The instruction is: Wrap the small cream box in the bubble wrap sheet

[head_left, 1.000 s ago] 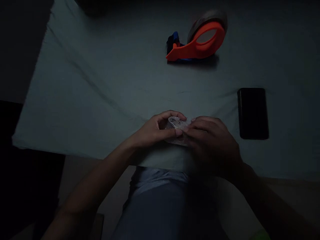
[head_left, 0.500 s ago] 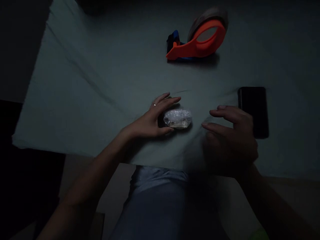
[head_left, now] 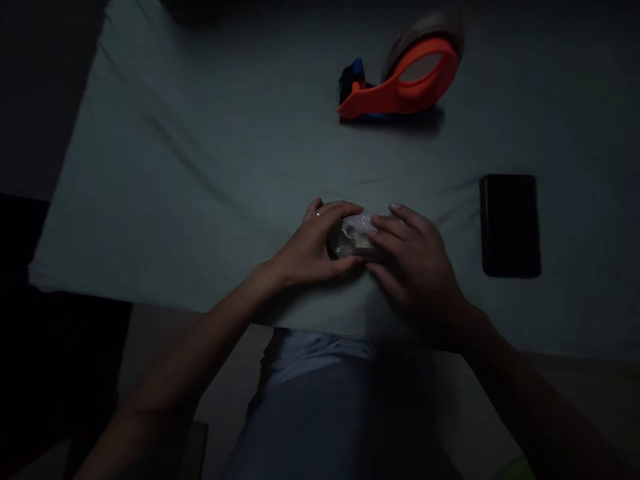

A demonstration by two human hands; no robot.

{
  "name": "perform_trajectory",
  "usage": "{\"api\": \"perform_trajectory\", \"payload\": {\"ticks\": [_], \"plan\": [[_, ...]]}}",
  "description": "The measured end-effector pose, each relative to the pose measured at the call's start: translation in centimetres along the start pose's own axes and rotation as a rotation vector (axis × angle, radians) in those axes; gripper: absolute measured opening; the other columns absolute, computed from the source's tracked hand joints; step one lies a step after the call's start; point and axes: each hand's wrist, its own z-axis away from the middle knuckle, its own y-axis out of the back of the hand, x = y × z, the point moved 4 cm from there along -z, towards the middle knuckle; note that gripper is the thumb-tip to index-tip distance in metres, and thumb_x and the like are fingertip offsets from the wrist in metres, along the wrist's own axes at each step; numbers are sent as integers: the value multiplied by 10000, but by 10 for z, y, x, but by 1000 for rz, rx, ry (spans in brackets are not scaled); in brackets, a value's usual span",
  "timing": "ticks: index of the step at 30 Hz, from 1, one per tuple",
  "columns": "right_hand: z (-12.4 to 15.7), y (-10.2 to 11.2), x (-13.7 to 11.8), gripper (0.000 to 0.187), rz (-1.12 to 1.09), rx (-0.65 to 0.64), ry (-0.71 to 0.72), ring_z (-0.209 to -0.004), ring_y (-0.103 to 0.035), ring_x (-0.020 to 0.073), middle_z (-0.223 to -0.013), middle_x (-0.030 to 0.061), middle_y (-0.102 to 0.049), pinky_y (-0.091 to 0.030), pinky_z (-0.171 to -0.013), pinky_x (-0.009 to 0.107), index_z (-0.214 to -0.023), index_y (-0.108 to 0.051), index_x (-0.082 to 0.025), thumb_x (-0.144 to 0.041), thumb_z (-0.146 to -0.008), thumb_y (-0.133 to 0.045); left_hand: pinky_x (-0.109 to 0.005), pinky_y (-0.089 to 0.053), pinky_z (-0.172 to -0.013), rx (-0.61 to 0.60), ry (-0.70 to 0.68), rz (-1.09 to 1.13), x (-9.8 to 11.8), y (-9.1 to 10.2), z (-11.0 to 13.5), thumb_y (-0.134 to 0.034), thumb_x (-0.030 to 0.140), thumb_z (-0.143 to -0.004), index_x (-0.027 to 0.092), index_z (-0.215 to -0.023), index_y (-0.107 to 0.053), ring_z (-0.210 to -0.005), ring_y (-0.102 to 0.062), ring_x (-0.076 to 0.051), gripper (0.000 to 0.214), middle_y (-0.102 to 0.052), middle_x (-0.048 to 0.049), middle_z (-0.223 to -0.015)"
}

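A small bundle wrapped in clear crinkled plastic (head_left: 354, 237) lies on the grey cloth-covered table (head_left: 200, 167) near its front edge. My left hand (head_left: 313, 243), a ring on one finger, cups the bundle's left side with curled fingers. From the right, my right hand (head_left: 413, 257) lays its fingers over the bundle's right end and hides that part. Both hands are closed around the bundle in dim light.
An orange tape dispenser (head_left: 400, 83) with a blue and black front part lies at the back, right of centre. A black phone (head_left: 510, 223) lies flat to the right of my hands. The table's left edge drops into darkness.
Half a second ago my right hand was off the bundle, hovering near the phone, with the left hand loosely beside it. Now both hands have closed on the bundle again.
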Motion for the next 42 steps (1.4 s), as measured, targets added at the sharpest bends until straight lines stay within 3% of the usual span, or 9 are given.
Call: {"api": "perform_trajectory", "payload": {"ticks": [7, 10, 16, 19, 22, 27, 33, 38, 42], "plan": [[-10, 14, -2, 92, -170, 44, -25, -957, -650, 215, -959, 26, -707, -452, -984, 485, -917, -645, -250, -210, -873, -575, -469, -319, -1111, -40, -43, 154, 9, 3, 6, -701, 332, -722, 215, -1230, -509, -1131, -555, -264, 556, -608, -85, -1209], [-15, 25, 2, 91, -184, 234, -135, -896, -639, 197, -895, 24, -682, -499, -877, 418, -851, -652, -249, -181, -862, -592, -434, -386, -1062, -5, -125, 150, 7, -2, 6, -643, 198, -723, 230, -1294, -459, -1164, -534, -252, 602, -568, -94, -1268], [-19, 30, 16, 195, -385, 437, -487, -736, -610, 164, -763, 16, -623, -512, -715, 342, -1030, -657, -237, -310, -940, -502, -533, -206, -1163, 75, -215, -12, 7, -11, 4, -640, 294, -772, 224, -1480, -129, -1451, -181, -324, 876, -236, -163, -1540], [-11, 25, 21, 240, -511, 502, -518, -816, -637, 171, -849, 28, -652, -520, -783, 356, -1157, -576, -232, -289, -954, -462, -551, -172, -1168, 202, -152, -44, 12, -8, 11, -678, 440, -767, 208, -1469, -158, -1446, -171, -346, 904, -229, -181, -1535], [-3, 11, 27, 319, -424, 354, -534, -909, -629, 186, -1015, 56, -636, -521, -818, 363, -1187, -561, -227, -279, -874, -592, -474, -314, -1121, 214, -10, 73, 17, -8, 17, -586, 382, -870, 192, -1401, -302, -1339, -382, -278, 631, -411, -164, -1417], [1, -9, 23, 296, -424, 103, -576, -702, -598, 140, -932, 28, -624, -507, -592, 277, -1093, -595, -224, -253, -802, -639, -375, -476, -955, 288, 97, 190, 23, -13, 22, -585, 267, -853, 203, -1216, -470, -1130, -527, -217, 386, -537, -100, -1204], [7, 0, -1, 98, -261, 161, -430, -761, -594, 166, -814, 12, -590, -512, -678, 302, -847, -540, -229, -156, -787, -566, -411, -480, -921, 371, -36, 57, 29, -21, 33, -596, 172, -768, 229, -1141, -484, -1087, -527, -237, 393, -558, -79, -1088], [28, -4, 12, 260, -199, 142, -605, -657, -604, 142, -804, -9, -620, -509, -614, 273, -1046, -548, -234, -178, -795, -588, -459, -436, -985, 470, -61, -102, 26, -10, 45, -504, 79, -751, 247, -1198, -476, -1128, -505, -246, 478, -505, -90, -1173], [30, -1, 20, 331, -136, 188, -530, -784, -623, 170, -952, 56, -615, -523, -673, 297, -1088, -531, -205, -120, -770, -559, -505, -347, -1087, 406, -99, -158, 21, -4, 44, -444, 1, -678, 260, -1208, -510, -1344, -349, -290, 594, -344, -89, -1401]]}}
